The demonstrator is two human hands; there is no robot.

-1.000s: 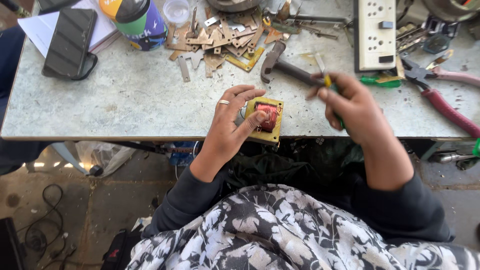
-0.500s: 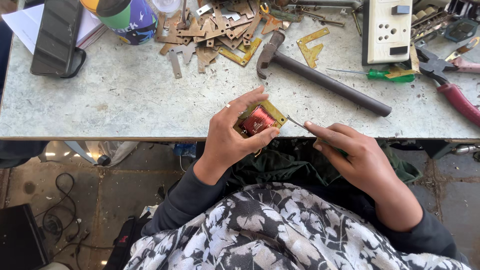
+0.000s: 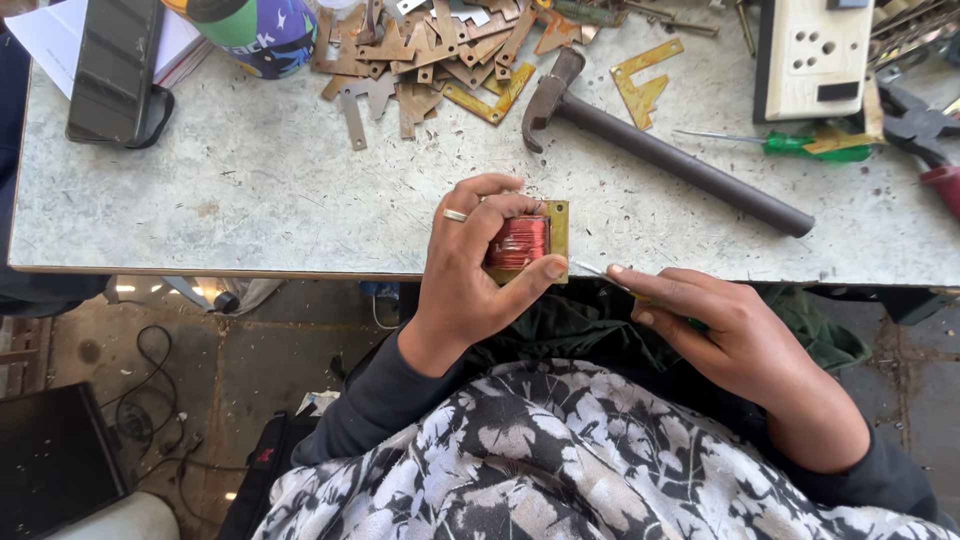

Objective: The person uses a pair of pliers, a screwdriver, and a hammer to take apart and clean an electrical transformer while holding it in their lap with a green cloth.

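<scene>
Head view: left hand [image 3: 470, 275] clamps the small copper-wound, brass-framed transformer [image 3: 527, 240] while right hand [image 3: 725, 335] pinches what seems a thin metal-tipped tool [image 3: 597, 270], which might slip into the thumb.

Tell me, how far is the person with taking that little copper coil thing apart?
Done, it seems: a heap of loose metal plates lies at the table's far side. In hand: the left hand grips the copper coil block, and the right hand points a thin tool at its edge. Left: yellowish plates frame the coil. The hammer lies unused.
</scene>
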